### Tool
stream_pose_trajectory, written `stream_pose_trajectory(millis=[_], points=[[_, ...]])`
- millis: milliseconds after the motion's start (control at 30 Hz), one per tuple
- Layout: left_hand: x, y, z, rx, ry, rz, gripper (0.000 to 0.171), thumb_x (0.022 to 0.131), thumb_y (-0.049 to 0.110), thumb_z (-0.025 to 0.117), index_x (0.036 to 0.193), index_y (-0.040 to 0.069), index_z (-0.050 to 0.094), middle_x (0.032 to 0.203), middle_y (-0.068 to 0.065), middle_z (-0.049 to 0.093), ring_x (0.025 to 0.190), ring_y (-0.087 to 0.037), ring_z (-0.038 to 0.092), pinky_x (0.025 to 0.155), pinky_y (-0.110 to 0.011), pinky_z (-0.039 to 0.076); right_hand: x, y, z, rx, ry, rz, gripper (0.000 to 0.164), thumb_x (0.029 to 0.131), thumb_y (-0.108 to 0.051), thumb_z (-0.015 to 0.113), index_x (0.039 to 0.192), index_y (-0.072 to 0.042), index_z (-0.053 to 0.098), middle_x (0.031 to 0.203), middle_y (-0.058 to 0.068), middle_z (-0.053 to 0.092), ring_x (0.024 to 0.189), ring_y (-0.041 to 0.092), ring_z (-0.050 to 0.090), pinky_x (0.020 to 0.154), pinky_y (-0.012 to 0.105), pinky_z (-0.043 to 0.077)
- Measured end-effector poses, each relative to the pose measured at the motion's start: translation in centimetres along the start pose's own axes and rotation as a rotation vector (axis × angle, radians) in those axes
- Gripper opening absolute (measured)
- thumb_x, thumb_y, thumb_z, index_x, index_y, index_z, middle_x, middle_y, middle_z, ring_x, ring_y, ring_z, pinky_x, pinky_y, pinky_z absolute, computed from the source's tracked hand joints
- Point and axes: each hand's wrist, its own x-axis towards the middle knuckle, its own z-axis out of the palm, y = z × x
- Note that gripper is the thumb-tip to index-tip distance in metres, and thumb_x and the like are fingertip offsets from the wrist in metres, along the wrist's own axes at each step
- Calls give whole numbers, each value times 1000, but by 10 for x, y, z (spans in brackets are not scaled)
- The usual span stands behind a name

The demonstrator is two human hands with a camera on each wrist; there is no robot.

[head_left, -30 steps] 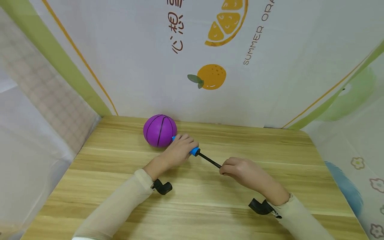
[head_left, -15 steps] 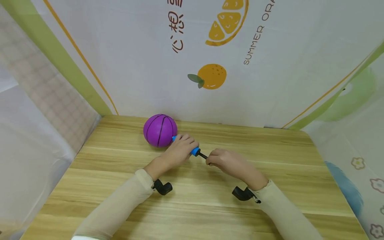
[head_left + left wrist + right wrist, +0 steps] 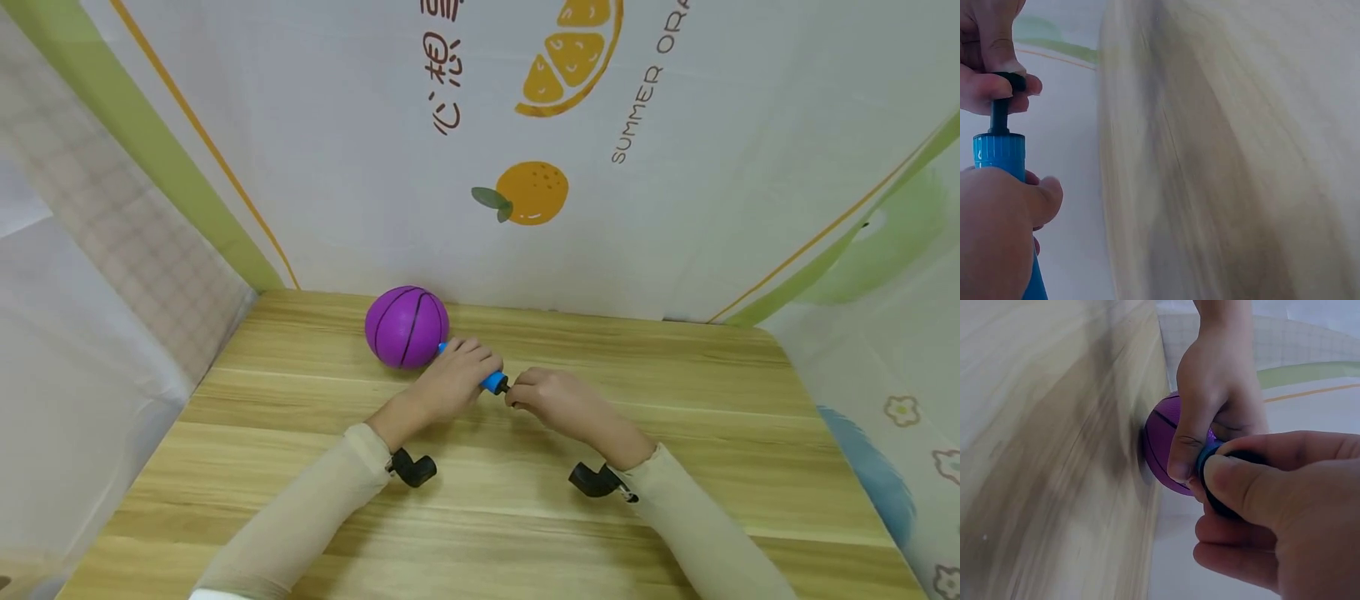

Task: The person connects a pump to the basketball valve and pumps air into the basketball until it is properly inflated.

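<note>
1. Two hands at work here, and we have both in view: the left hand (image 3: 459, 379) has its fingers curled round one blue pump (image 3: 495, 382), gripping the barrel.
2. Over to the right hand (image 3: 561, 403), and we see finger and thumb pinching the pump's one black handle (image 3: 1014, 81), with the other fingers bent beneath it.
3. Between the two hands we get just a short stretch of one black rod (image 3: 999, 115); handle and barrel sit close together.
4. One ball, purple with black lines! We find the ball (image 3: 406, 327) just beyond the left hand, on its outer side, resting on the table (image 3: 517, 517). The pump's far end meets its outline, though we cannot tell whether it goes in.
5. Two beige sleeves (image 3: 300, 508), one behind each hand, and two black brackets (image 3: 594, 481), one at each wrist.
6. Beyond both hands we have one pale cloth (image 3: 375, 192) with two fruit prints: one whole orange (image 3: 536, 192) and one orange slice (image 3: 576, 62).
</note>
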Motion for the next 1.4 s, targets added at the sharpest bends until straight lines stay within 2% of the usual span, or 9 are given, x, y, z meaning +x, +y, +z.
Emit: stream_pose_trajectory(millis=[300, 600, 767, 867, 1067, 1400], points=[[0, -4, -1, -6, -6, -15, 13, 95, 8, 67, 104, 17, 62, 101, 2, 63, 101, -21, 52, 93, -40, 40, -16, -1, -10, 0, 25, -39, 16, 81, -3, 83, 91, -11, 75, 90, -1, 70, 80, 11, 68, 71, 19, 54], [1, -4, -3, -8, -2, -10, 12, 96, 11, 67, 104, 18, 62, 102, 2, 63, 104, -21, 52, 94, -41, 40, -53, -8, -31, -1, 64, -73, 25, 73, 0, 87, 90, -12, 74, 89, -2, 69, 79, 11, 66, 70, 19, 54], [2, -3, -4, -12, -12, -23, 14, 96, 9, 68, 106, 17, 62, 104, 2, 63, 105, -22, 53, 95, -42, 40, -64, -8, -41, 67, 73, -54, 28, 72, 4, 86, 91, -13, 73, 90, -4, 69, 79, 9, 66, 70, 17, 53], [2, 0, -3, -7, -34, -24, 15, 97, 9, 67, 110, 16, 62, 108, 0, 64, 108, -23, 53, 96, -43, 41, -65, -5, -41, 104, 69, -33, 29, 73, 5, 86, 92, -13, 73, 91, -4, 69, 80, 7, 65, 72, 16, 53], [3, 7, -1, 40, -45, -30, 17, 97, 13, 68, 112, 17, 62, 111, 1, 65, 113, -23, 54, 98, -45, 41, -60, -1, -34, 101, 56, -36, 25, 77, 2, 84, 94, -13, 74, 93, -4, 70, 82, 8, 67, 74, 18, 54], [1, 9, 0, 59, -48, -37, 17, 97, 13, 68, 111, 16, 59, 108, 1, 63, 110, -23, 54, 98, -46, 41, -32, 2, -23, 69, -24, -6, 16, 86, -4, 78, 96, -14, 74, 96, -3, 70, 86, 9, 67, 73, 19, 54]])
